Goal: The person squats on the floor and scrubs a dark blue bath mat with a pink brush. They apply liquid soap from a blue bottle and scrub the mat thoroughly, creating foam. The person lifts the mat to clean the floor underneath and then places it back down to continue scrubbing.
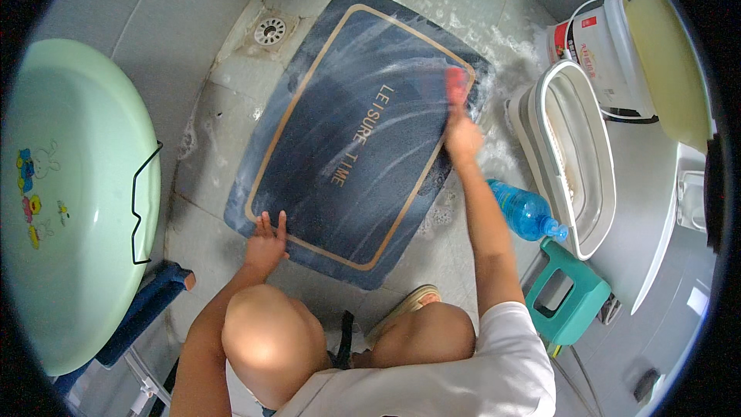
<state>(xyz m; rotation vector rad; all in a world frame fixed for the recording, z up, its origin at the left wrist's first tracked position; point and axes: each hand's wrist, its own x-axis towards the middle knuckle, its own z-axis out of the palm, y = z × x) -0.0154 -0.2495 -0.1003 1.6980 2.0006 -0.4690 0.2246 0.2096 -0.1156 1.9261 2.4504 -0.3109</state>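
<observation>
A dark blue floor mat (324, 127) with a tan border line and printed words lies flat on the wet tile floor, streaked with white suds. My right hand (464, 140) is shut on a red scrubbing brush (456, 84), blurred, over the mat's right side near the border; its bristles are hidden. At the mat's near left corner, my left hand (266, 243) rests with fingers spread on the surface and holds nothing.
Foam covers the floor (457, 0) beyond the mat, by a round drain (270, 31). On the right stand a blue pump bottle (524, 208), a grey-white basin (527, 121), a white bucket (613, 52) and a teal plastic stool (570, 295). A green tub (87, 185) leans left.
</observation>
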